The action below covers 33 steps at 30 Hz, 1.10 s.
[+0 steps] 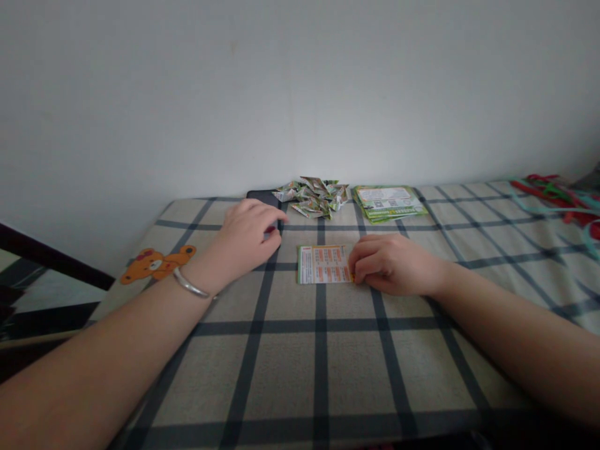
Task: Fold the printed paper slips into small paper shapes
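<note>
A small printed card [324, 265] with rows of orange and white boxes lies flat on the checked tablecloth. My right hand [391, 262] has its fingers curled closed at the card's right edge, covering that end. To the left and farther back, my left hand [253, 231] hovers over the cloth with thumb and forefinger apart and nothing seen between them. Just behind it is a dark flat object [262, 196], partly hidden by the hand. Several folded pieces of printed paper [313, 206] form a loose pile beyond the card.
A stack of green and white printed sheets [391, 204] rests near the wall [300, 94]. Red, green and pale blue strips [553, 194] lie at the far right. An orange bear figure [157, 264] shows on the cloth [281, 362] at left, beside a dark rail [51, 253].
</note>
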### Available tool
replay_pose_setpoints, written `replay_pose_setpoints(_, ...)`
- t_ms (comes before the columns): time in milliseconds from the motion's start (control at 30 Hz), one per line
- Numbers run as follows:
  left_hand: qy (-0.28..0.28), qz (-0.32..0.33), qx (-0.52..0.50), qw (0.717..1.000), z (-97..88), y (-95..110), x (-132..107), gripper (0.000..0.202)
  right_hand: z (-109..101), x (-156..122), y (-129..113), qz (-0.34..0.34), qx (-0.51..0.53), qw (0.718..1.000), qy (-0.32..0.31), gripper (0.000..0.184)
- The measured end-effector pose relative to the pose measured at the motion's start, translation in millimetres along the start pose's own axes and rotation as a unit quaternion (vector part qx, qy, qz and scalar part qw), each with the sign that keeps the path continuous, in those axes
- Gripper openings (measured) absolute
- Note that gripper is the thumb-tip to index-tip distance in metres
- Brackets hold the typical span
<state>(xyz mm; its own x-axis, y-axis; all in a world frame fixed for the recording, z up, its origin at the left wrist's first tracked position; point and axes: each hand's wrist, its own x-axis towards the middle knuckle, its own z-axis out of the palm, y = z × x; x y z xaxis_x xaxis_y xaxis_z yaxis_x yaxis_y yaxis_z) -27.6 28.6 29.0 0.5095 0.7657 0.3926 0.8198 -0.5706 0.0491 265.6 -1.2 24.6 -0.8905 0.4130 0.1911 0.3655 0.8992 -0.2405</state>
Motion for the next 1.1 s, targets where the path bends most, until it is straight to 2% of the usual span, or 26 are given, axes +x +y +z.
replay_pose_setpoints(167,-0.045,0.159,-0.089,0.982,-1.0,30.5,-4.0,0.015,-0.9,4.4,0.6,0.002,0.003,1.0,0.012,0.02)
replay_pose_setpoints(300,-0.084,0.251,-0.119,0.957,6.0,38.6,-9.2,0.018,-1.9,7.2,-1.9,0.008,-0.019,1.0,0.012,0.017)
replay_pose_setpoints(567,-0.074,0.269,-0.085,0.956,10.0,39.6,-11.8,0.02,0.8,9.6,-3.0,-0.014,-0.055,0.998,-0.003,0.027)
replay_pose_setpoints(800,-0.087,0.275,-0.098,0.953,5.1,37.2,-9.5,0.019,0.7,7.9,-1.9,-0.017,-0.02,1.0,0.0,0.02)
replay_pose_setpoints(900,-0.106,0.294,-0.106,0.944,0.7,33.4,-7.6,0.02,-2.4,5.4,-0.8,-0.006,-0.003,1.0,-0.012,0.017)
replay_pose_setpoints(1100,-0.146,0.281,-0.128,0.94,-5.6,28.2,-4.8,0.031,-7.8,-1.2,1.1,0.002,-0.001,1.0,-0.03,0.017)
